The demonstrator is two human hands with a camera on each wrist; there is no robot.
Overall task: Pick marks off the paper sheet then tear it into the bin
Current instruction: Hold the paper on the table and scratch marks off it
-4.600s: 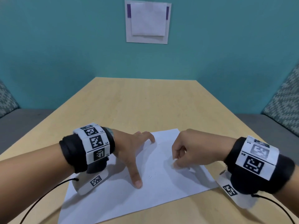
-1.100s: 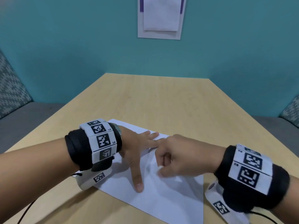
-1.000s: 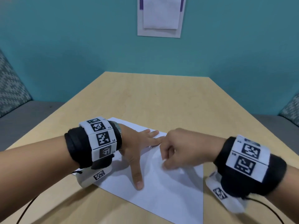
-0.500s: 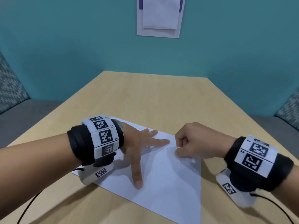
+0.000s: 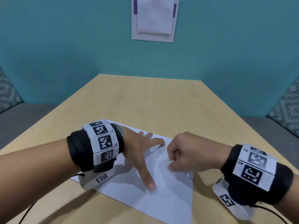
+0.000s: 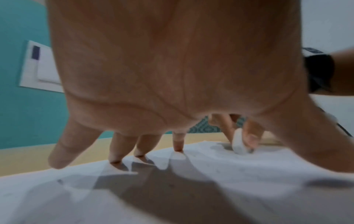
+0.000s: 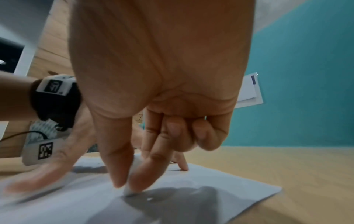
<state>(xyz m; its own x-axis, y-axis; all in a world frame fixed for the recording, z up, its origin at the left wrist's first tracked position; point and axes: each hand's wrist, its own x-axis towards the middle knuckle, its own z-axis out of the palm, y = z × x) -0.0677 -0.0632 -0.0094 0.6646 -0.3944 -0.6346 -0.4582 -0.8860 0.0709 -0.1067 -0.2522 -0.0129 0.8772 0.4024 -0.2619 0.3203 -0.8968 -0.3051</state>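
Observation:
A white paper sheet (image 5: 168,198) lies turned at an angle on the wooden table (image 5: 145,101); faint pencil marks show on it. My left hand (image 5: 142,156) presses it flat with fingers spread and thumb (image 5: 149,183) stretched toward me. My right hand (image 5: 182,156) pinches a small white eraser (image 6: 238,144) between thumb and fingers, its tip on the sheet just right of the left hand. In the right wrist view the eraser (image 7: 130,190) touches the paper (image 7: 210,181) under the fingertips. In the left wrist view the left fingertips (image 6: 178,145) stand on the sheet (image 6: 210,189).
A white sheet holder (image 5: 154,20) hangs on the teal wall. Grey benches with patterned cushions (image 5: 284,109) flank the table on both sides. Bare table surface stretches beyond the sheet. No bin is in view.
The sheet has been turned since the oldest frame. Over the last second the right hand with the eraser has slid right and back toward me across the paper; the left hand keeps pressing.

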